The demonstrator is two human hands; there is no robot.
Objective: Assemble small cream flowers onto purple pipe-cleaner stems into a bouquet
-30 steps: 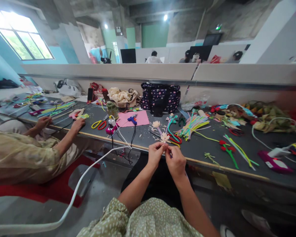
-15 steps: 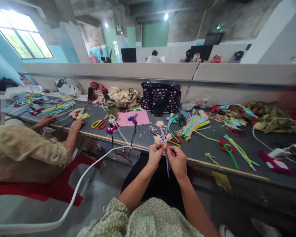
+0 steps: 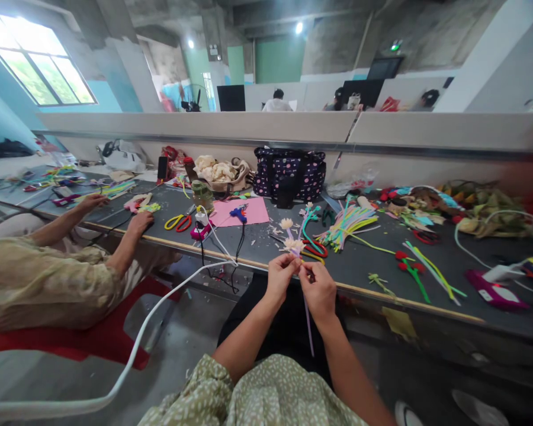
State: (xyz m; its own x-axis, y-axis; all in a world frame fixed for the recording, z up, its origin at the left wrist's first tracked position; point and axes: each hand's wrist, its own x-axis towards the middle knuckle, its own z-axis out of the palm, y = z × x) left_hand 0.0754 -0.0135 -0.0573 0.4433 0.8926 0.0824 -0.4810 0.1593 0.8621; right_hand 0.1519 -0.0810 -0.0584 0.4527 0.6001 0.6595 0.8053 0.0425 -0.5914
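Note:
A small bunch of cream pipe-cleaner flowers (image 3: 294, 245) on purple stems stands upright above my fingertips, just over the table's front edge. Pinched around the stems below the blooms is my left hand (image 3: 281, 278). Close beside it, my right hand (image 3: 318, 291) has its thumb and fingers closed on the same purple stems. One long purple stem (image 3: 310, 331) hangs below my hands over my dark trousers. My fingers hide the spot where the stems join. Red-and-yellow-handled scissors (image 3: 314, 248) lie just beyond my hands.
Pipe cleaners (image 3: 349, 225) lie bundled at right, near a red-and-green flower piece (image 3: 411, 269). A blue glue gun (image 3: 238, 215) rests on pink paper (image 3: 260, 210). A white cable (image 3: 160, 313) crosses at left, beside a co-worker's arm (image 3: 127, 248). A dark bag (image 3: 311, 171) stands behind.
The flowers now sit lower and closer together above my hands, and a purple stem hangs farther down. At left, the co-worker leans back and their far hand has moved forward over the table.

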